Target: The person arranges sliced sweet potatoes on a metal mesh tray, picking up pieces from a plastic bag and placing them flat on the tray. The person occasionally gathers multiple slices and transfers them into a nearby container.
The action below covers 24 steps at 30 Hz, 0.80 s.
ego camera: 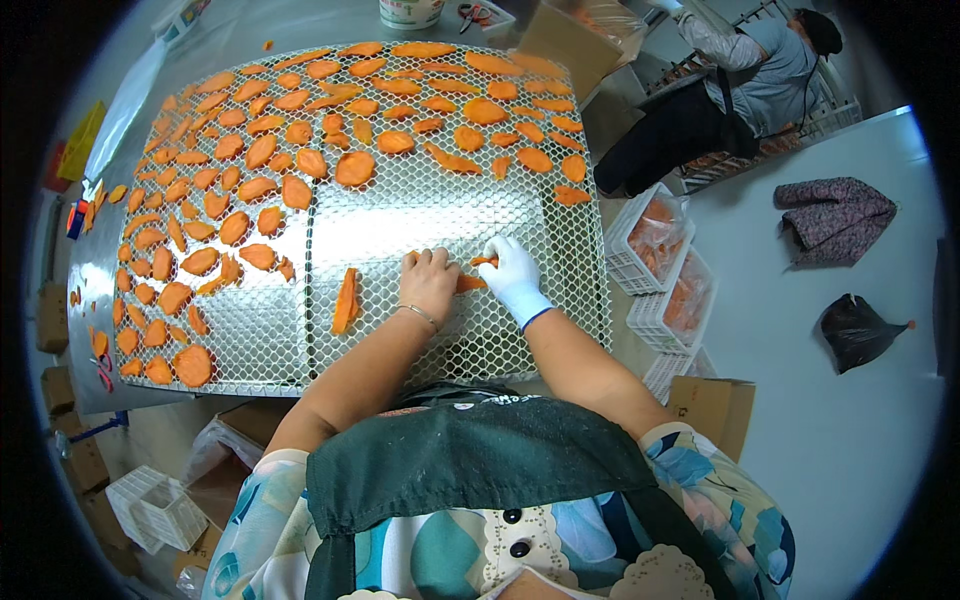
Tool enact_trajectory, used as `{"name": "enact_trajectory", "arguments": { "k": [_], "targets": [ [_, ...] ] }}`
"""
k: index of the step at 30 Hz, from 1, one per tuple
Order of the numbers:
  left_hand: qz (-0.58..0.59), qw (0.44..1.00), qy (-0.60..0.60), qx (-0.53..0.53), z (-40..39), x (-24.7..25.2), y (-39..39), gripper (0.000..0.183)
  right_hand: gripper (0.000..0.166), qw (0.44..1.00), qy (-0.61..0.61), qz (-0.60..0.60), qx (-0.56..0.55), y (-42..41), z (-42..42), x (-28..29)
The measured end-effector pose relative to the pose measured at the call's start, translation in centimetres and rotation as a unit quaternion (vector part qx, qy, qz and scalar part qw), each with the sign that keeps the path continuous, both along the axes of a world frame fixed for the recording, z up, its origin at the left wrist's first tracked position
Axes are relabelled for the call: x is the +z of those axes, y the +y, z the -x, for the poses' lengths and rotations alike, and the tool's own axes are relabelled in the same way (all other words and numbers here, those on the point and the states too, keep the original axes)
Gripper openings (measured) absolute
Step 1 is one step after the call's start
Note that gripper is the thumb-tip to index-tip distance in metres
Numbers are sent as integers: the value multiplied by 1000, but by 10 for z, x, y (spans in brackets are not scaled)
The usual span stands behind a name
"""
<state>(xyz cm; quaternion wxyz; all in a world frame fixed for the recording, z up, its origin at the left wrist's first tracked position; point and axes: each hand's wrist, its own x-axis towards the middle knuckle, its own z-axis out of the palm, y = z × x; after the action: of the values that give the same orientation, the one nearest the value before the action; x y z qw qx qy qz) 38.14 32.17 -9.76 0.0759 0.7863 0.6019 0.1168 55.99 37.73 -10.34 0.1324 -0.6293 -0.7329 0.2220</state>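
Observation:
My bare left hand (429,289), with a bracelet at the wrist, is down on a white mesh drying rack (390,322). Bits of orange show at its fingertips, but the fingers hide whether they grip anything. My right hand (514,277) wears a white glove and pinches a small orange slice (484,261), apparently sweet potato. Between both hands lies another orange slice (470,283), partly covered. A long orange strip (346,301) lies on the mesh left of my left hand. Many flat slices (260,151) are spread over the rack's left side and far part.
Red-handled scissors (103,373) lie at the metal table's left edge. A white tub (411,13) and more scissors (474,15) stand beyond the rack. White crates (649,238) with bagged orange pieces sit at right. A co-worker (750,90) is at a rack, upper right.

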Motion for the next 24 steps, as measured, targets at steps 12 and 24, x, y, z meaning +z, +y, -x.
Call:
{"name": "enact_trajectory", "arguments": {
  "k": [12, 24],
  "targets": [
    [7, 1000, 1, -4, -5, 2, 12, 14, 16, 1000, 21, -9, 6, 3, -3, 0],
    [118, 979, -168, 13, 43, 11, -8, 27, 19, 999, 40, 7, -20, 2, -6, -1]
  ]
}}
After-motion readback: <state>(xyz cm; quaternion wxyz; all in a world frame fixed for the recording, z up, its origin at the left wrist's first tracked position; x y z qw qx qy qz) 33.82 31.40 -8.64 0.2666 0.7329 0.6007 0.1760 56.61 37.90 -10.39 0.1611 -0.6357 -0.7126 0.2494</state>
